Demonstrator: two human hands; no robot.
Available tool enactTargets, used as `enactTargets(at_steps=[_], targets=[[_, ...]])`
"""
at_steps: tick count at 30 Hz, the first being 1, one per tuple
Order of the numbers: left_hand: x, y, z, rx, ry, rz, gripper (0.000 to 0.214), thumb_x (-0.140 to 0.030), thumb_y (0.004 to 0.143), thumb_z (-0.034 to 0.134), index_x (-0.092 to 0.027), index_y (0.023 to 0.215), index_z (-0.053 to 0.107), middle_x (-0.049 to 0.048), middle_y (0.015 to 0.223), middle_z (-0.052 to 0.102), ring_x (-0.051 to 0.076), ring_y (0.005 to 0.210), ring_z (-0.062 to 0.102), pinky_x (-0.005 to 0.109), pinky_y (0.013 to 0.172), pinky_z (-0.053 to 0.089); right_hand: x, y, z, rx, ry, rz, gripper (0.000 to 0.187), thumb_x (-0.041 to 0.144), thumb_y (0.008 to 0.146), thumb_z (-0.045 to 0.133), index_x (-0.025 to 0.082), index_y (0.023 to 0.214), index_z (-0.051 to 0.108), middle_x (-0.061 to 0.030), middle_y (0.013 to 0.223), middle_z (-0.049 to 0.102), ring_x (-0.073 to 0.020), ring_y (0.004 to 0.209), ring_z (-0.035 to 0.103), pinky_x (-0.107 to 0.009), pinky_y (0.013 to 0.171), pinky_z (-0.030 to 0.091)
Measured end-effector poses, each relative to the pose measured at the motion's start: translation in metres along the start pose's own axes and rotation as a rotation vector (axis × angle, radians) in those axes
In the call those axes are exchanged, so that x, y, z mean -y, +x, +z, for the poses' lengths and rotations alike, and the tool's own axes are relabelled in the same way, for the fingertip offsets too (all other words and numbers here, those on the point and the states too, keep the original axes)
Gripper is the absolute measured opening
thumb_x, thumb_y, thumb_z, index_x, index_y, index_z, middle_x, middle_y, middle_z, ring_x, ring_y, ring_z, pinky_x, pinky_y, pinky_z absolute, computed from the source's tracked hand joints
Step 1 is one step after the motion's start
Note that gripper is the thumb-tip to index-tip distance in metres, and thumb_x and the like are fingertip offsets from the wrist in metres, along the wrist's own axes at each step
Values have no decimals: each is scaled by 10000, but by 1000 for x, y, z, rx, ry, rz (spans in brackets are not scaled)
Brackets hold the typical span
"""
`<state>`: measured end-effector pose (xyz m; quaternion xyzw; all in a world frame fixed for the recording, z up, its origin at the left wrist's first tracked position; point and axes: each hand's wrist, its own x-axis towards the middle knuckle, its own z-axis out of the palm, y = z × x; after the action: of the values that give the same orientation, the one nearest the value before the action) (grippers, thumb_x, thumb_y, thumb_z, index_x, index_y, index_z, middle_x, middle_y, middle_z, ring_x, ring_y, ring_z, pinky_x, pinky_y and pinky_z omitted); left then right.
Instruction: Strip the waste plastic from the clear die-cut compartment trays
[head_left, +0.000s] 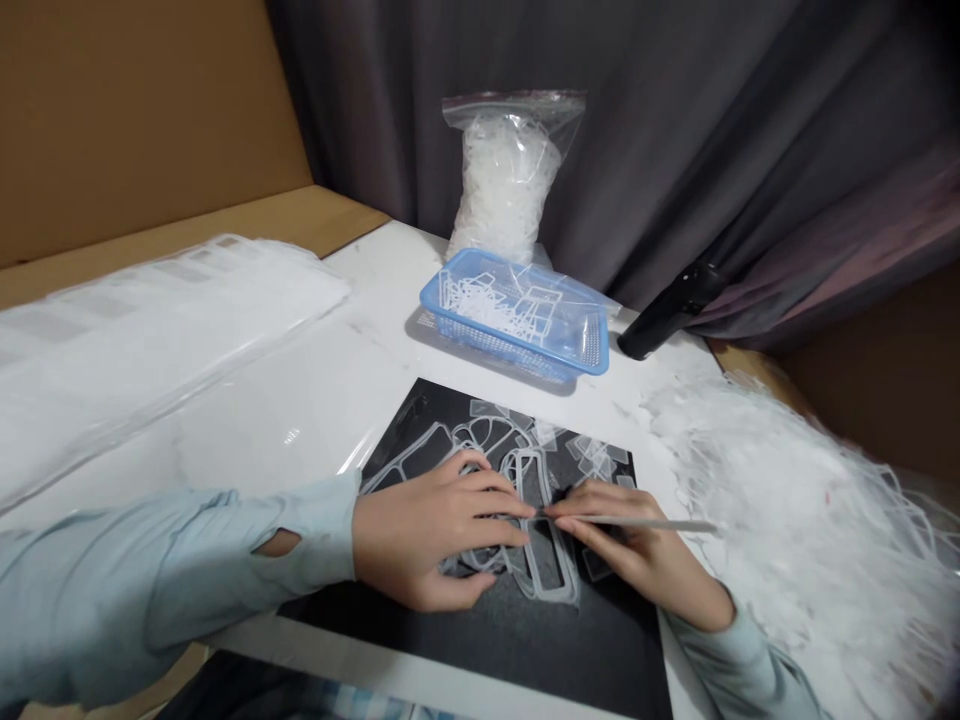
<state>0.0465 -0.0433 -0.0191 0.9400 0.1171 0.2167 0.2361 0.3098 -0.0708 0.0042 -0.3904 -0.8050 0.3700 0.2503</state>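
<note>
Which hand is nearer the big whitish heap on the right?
Right. The right hand, holding a thin stick, is just left of the heap; the left hand is farther off, spread over plastic frames on the black mat.

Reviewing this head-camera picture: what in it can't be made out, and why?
All in the head view:
- Plastic pieces under the left hand: partly covered by it.
- Tip of the thin tool in the right hand: too small and blurred.
- Bottom of the zip bag: behind the blue basket.
- White sheets: cut off by the left edge.
- White scrap pile: cut off by the right edge.
</note>
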Motion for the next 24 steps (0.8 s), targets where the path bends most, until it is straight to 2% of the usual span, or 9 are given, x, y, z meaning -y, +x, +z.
enactTargets(at_steps=[8,13,17,21,24], targets=[[-1,0,2,1,7,-48,410,-283,825,592,-224,1231,579,79,1325,606,264,1131,557,455,1076,203,4,-1,-7,15,-120,-4,171,214,970,535,207,981,705,-74,919,698,-196,871,643,-317,786,505],[-1,1,2,5,16,-45,396,-307,846,568,-225,1233,578,74,1327,609,268,1124,558,457,1079,189,6,-3,0,2,-138,5,159,188,969,514,207,947,671,-63,918,691,-187,847,637,-305,768,492],[-1,1,1,-36,2,-29,387,-358,866,566,-205,1222,579,72,1290,637,263,1094,569,451,1062,174,4,-2,8,-76,-66,34,162,211,972,515,198,901,660,-57,875,682,-178,821,632,-298,757,490],[-1,1,2,-61,10,-36,385,-372,874,583,-203,1220,586,57,1274,649,254,1094,571,437,1048,163,1,-1,14,-145,69,144,196,288,962,548,179,859,674,-57,859,692,-174,810,649,-282,752,509],[0,0,3,-81,29,-21,376,-378,872,593,-205,1206,600,51,1262,657,245,1085,577,427,1035,177,0,0,17,-157,170,267,230,360,943,576,168,887,690,-50,825,689,-151,716,639,-246,640,509]])
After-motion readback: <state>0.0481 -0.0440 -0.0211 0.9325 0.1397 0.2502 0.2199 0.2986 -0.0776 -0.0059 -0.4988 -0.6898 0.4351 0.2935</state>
